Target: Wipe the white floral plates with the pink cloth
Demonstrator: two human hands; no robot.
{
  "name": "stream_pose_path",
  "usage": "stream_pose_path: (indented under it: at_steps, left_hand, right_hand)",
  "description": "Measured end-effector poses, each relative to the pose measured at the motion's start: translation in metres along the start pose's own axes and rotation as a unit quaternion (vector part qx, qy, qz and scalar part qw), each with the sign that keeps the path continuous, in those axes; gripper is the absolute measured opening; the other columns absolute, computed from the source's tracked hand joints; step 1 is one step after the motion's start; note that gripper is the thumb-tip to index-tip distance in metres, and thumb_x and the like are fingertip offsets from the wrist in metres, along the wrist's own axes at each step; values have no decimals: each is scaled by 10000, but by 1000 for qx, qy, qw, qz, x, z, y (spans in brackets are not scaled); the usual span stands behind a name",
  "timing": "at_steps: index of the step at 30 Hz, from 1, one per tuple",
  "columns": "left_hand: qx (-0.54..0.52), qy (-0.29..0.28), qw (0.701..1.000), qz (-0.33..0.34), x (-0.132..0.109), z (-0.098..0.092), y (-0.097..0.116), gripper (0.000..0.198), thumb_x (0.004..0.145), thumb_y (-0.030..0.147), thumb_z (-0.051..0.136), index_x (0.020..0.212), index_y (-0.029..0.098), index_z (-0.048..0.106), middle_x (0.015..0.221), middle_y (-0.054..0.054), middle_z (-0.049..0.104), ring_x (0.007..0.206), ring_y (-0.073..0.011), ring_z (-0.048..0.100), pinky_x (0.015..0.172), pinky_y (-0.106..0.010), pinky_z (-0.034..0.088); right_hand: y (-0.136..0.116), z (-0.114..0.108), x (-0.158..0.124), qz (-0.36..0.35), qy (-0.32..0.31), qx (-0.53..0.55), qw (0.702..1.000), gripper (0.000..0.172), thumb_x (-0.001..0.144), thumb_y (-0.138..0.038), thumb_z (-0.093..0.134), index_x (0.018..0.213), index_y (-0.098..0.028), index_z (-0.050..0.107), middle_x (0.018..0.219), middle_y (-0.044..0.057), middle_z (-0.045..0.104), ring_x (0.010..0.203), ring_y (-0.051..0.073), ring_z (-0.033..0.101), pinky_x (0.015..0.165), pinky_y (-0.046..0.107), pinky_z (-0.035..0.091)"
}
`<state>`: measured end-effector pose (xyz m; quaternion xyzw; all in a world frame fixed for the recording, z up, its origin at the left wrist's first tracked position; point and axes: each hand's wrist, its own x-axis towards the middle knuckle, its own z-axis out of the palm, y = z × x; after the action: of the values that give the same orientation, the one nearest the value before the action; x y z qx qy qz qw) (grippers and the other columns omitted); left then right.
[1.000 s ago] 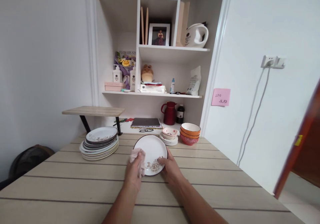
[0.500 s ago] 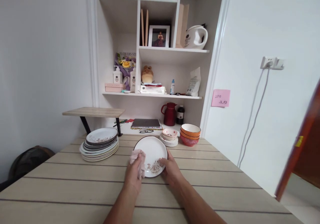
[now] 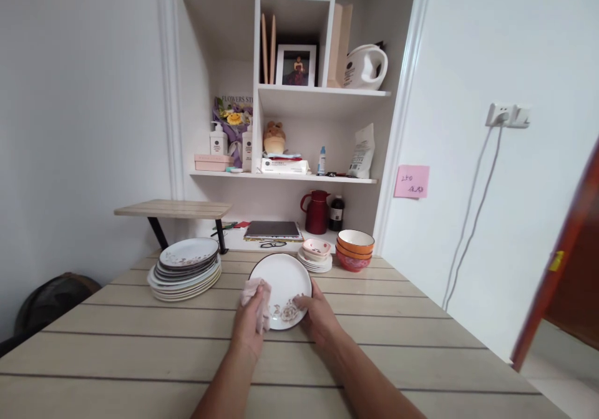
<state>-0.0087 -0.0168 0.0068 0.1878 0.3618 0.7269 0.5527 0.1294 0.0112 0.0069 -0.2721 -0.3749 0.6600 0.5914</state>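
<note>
A round white plate (image 3: 282, 285) with a dark rim and a brown flower print is held tilted toward me over the table. My right hand (image 3: 320, 316) grips its right edge, thumb on the printed face and the other fingers mostly hidden behind. At the left edge, my left hand (image 3: 249, 324) is closed on a pale pink cloth (image 3: 262, 289), which lies against the plate's rim. Whether the left fingers also hold the plate from beneath is hidden.
A stack of plates (image 3: 187, 269) stands on the left of the slatted table (image 3: 140, 356), near a small raised shelf (image 3: 173, 208). Behind the held plate are small dishes (image 3: 316, 257) and stacked bowls (image 3: 354, 250). Farther back sit a laptop (image 3: 272, 229) and a red jug (image 3: 317, 212).
Both hands, the cloth and the plate keep nearly the same pose. The whole view has shifted very slightly.
</note>
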Motion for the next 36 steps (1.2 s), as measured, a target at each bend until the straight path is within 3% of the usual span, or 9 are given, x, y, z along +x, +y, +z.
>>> stream_pose_path:
  at_steps: [7, 13, 18, 27, 36]
  left_hand:
    - [2, -9, 1000, 5, 5, -1, -3, 417, 640, 312, 828, 1014, 180, 701, 968, -68, 751, 758, -161, 705, 579, -212, 509]
    - [44, -5, 999, 1, 8, -3, -6, 513, 602, 392, 837, 1039, 170, 686, 847, -39, 739, 539, -105, 622, 370, -175, 319]
    - [61, 6, 998, -22, 8, 0, -3, 494, 622, 361, 823, 1060, 176, 689, 883, -47, 745, 588, -120, 642, 417, -183, 379]
    - [55, 12, 997, -48, 10, 5, -1, 408, 668, 290, 788, 1053, 189, 698, 967, -62, 748, 717, -161, 689, 546, -219, 499]
    - [70, 4, 996, -46, 7, 5, 0, 503, 630, 375, 811, 1076, 176, 689, 921, -52, 741, 604, -121, 642, 438, -190, 397]
  right_hand:
    - [-3, 3, -3, -5, 10, -9, 1000, 818, 529, -54, 602, 1324, -233, 531, 930, 32, 761, 816, 241, 689, 722, 349, 543]
    - [-2, 2, -2, 11, 28, -9, 1000, 755, 508, -45, 580, 1246, -206, 589, 902, 36, 767, 788, 247, 691, 711, 354, 539]
    - [-6, 3, -2, 27, 46, 0, 999, 634, 532, -73, 583, 1155, -184, 628, 895, 51, 767, 799, 256, 695, 729, 371, 542]
    - [-10, 0, -1, 53, 52, -3, 997, 739, 480, -21, 520, 1194, -184, 617, 916, 48, 766, 792, 257, 695, 717, 378, 549]
    - [-9, -4, 1, 75, 57, 21, 995, 586, 638, -132, 665, 1218, -176, 596, 930, 73, 769, 785, 241, 715, 740, 380, 566]
